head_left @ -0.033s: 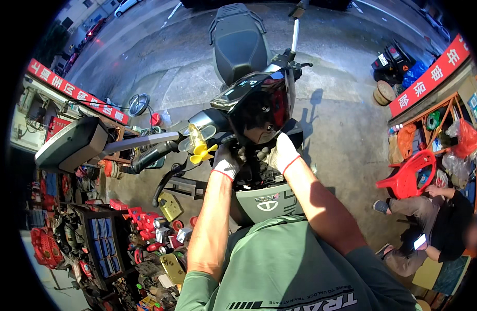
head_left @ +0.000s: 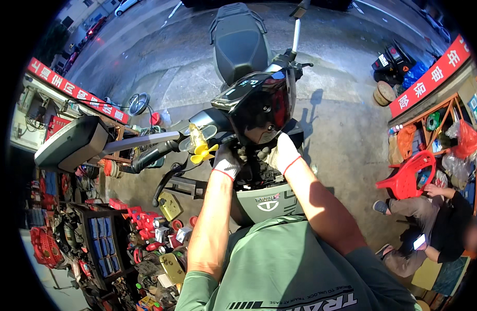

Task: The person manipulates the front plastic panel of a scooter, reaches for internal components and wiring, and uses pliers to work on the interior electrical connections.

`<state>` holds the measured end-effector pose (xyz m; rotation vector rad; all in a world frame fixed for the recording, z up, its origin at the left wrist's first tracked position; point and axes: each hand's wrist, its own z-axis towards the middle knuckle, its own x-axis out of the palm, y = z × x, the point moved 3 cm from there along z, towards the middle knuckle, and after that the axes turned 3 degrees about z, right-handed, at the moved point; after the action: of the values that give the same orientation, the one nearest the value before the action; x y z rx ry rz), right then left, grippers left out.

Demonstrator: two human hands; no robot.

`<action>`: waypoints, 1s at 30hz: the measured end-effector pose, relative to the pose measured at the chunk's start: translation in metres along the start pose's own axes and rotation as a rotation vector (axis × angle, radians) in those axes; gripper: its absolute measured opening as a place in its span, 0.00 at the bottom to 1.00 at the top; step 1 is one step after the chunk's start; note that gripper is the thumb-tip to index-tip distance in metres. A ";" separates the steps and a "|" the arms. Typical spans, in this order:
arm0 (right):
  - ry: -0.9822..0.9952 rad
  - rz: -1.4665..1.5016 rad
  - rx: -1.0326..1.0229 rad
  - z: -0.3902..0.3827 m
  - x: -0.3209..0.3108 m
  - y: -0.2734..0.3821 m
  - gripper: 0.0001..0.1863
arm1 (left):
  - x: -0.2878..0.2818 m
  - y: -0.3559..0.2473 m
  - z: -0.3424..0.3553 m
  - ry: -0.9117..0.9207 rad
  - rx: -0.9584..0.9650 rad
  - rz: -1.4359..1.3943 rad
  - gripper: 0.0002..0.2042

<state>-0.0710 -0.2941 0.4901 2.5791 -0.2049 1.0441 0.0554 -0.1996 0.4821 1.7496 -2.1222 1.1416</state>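
I stand at the front of a scooter with a grey seat (head_left: 237, 49) and glossy black cockpit (head_left: 261, 106). My left hand (head_left: 230, 158), in a white red-cuffed glove, is inside the opened front beneath the cockpit, fingers curled by the dark inner parts (head_left: 256, 173). My right hand (head_left: 279, 154), gloved the same way, is bent into that cavity on the other side, fingertips at small parts I cannot make out. A yellow propeller ornament (head_left: 202, 153) sits on the left handlebar, and the grey-green front panel (head_left: 267, 202) lies below both hands.
A left mirror (head_left: 67, 147) juts out wide. Cluttered tools and red items (head_left: 147, 223) line the left. At right, a seated person (head_left: 446, 225) holds a phone beside a red plastic chair (head_left: 409, 176), near shelves (head_left: 433, 124). Another scooter (head_left: 389, 65) stands behind, on the pavement.
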 end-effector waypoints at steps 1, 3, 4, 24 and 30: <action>0.003 0.011 0.000 -0.002 0.001 0.000 0.10 | 0.002 0.000 -0.001 0.035 -0.007 0.002 0.12; 0.030 0.020 0.023 0.011 -0.009 0.001 0.11 | 0.004 0.000 -0.002 0.063 -0.016 -0.027 0.11; 0.041 0.025 0.036 0.012 -0.009 0.001 0.13 | 0.006 0.001 -0.002 0.075 -0.021 -0.042 0.11; 0.093 0.041 0.021 0.008 0.002 0.000 0.12 | -0.041 -0.004 -0.001 -0.035 0.147 -0.029 0.08; 0.189 0.091 0.010 0.012 0.000 0.003 0.10 | -0.021 -0.010 -0.021 -0.158 0.004 -0.361 0.07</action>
<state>-0.0640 -0.3015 0.4824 2.4802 -0.2716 1.3164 0.0638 -0.1701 0.4894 2.1732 -1.7740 0.9371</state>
